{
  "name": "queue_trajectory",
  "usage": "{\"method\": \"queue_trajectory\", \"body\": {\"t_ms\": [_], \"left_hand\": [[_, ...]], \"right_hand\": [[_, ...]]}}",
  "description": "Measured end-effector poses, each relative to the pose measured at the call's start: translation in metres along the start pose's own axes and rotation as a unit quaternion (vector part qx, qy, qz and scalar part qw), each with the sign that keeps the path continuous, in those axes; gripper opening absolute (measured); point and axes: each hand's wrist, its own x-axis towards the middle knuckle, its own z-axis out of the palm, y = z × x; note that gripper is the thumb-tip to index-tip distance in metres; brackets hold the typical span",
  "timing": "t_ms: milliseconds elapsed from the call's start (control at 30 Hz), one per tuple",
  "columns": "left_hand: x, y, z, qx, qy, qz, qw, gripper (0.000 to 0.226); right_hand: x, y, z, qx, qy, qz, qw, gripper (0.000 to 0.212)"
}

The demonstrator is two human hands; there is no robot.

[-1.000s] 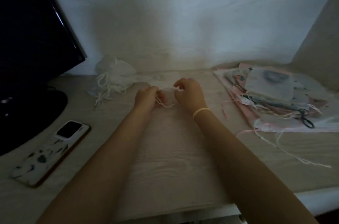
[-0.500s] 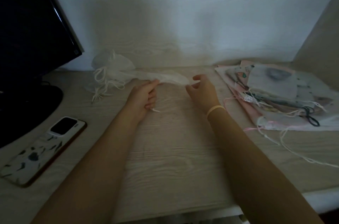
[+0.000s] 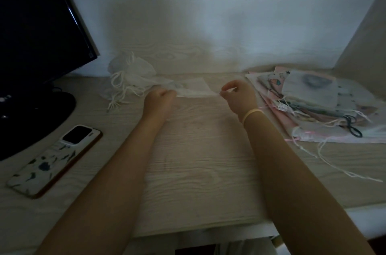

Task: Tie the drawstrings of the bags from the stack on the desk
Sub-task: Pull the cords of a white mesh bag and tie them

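Your left hand fists one end of the sheer white drawstring bag at frame centre; your right hand pinches the other. White tied bags lie upper left; the patterned fabric stack on the right of the worktop awaits.

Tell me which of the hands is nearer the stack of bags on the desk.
The right. The right hand sits just beside the stack of bags, at its near-left edge; the left hand is farther off, across the white bag stretched between them.
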Motion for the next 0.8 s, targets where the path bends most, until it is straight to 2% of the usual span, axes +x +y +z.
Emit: {"method": "queue_trajectory", "body": {"t_ms": [100,167,233,300,400,500,600,700,800], "left_hand": [[0.003,-0.004,-0.003,0.011,0.022,-0.003,1.000,0.024],[0.002,-0.004,-0.005,0.018,0.035,-0.002,0.999,0.021],[0.003,-0.003,-0.005,0.010,0.042,-0.001,0.999,0.020],[0.003,-0.002,-0.005,-0.022,0.035,-0.005,0.999,0.013],[-0.004,0.006,-0.003,-0.044,0.022,0.010,0.999,0.005],[-0.013,0.016,-0.002,-0.038,0.009,0.016,0.999,0.010],[-0.021,0.027,-0.001,-0.098,-0.052,-0.005,0.994,0.015],[-0.023,0.029,0.003,-0.148,-0.106,0.000,0.983,0.024],[-0.019,0.021,0.007,-0.129,-0.137,-0.012,0.982,0.036]], "right_hand": [[0.003,0.006,-0.003,-0.047,0.057,-0.008,0.997,0.009],[0.003,0.007,-0.002,-0.118,0.016,-0.014,0.993,0.013],[0.003,0.005,-0.003,-0.187,-0.059,-0.025,0.980,0.023],[0.001,0.001,-0.007,-0.199,-0.113,-0.022,0.973,0.039],[0.000,-0.002,-0.009,-0.180,-0.130,-0.031,0.975,0.048],[-0.003,-0.005,-0.004,-0.063,-0.128,-0.050,0.988,0.042],[-0.007,-0.011,0.002,0.174,-0.127,-0.040,0.976,0.032],[-0.009,-0.020,0.002,0.397,-0.169,-0.017,0.902,0.017],[-0.012,-0.024,0.001,0.516,-0.248,0.033,0.820,0.013]]}}
